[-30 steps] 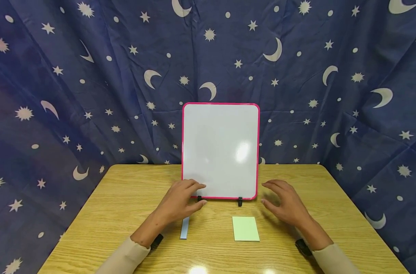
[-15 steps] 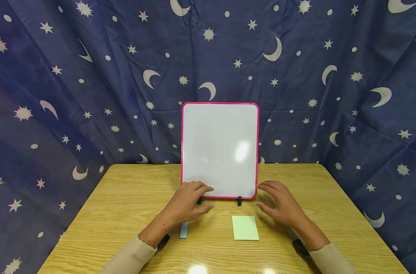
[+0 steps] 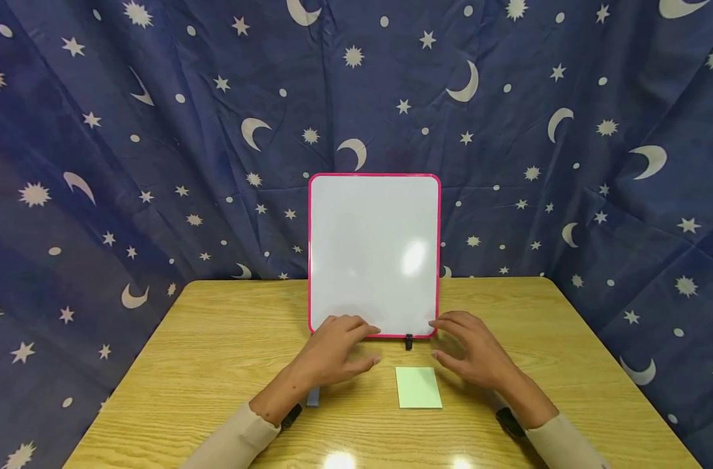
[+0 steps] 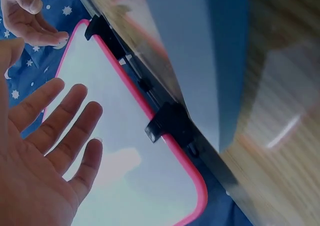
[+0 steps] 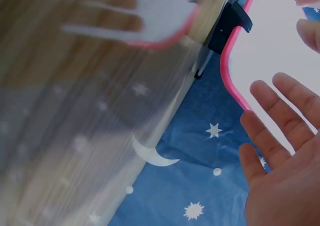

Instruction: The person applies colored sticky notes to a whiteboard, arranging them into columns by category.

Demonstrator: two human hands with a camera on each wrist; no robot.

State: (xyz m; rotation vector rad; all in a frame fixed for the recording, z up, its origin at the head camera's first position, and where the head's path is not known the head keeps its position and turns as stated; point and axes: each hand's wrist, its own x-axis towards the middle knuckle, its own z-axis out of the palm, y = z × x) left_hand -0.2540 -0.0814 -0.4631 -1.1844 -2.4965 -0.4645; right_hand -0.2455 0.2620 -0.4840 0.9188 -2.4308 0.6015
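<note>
My left hand [image 3: 332, 352] hovers over the table with fingers spread and relaxed, nothing in its grasp. Partly hidden beneath its wrist lies a narrow blue block [image 3: 313, 397], which looms large as a blue slab [image 4: 192, 55] in the left wrist view. To the right, my right hand [image 3: 472, 348] is likewise relaxed and holds nothing, its fingertips overlapping the whiteboard's lower right corner in the head view. Between the hands, nearer the front, a pale green square of paper [image 3: 418, 388] lies flat. Behind them stands a blank whiteboard [image 3: 371, 254] with a pink frame.
Black stand clips grip the whiteboard's lower edge; one clip [image 3: 408, 342] shows in the head view, and another clip [image 4: 170, 123] in the left wrist view. The wooden table [image 3: 227, 319] reaches back to a dark blue curtain [image 3: 174, 150] with moons and stars.
My left hand has moved right, covering more of the blue block and hiding the left clip. The right hand has shifted slightly left, so the two are closer together. The paper stays put.
</note>
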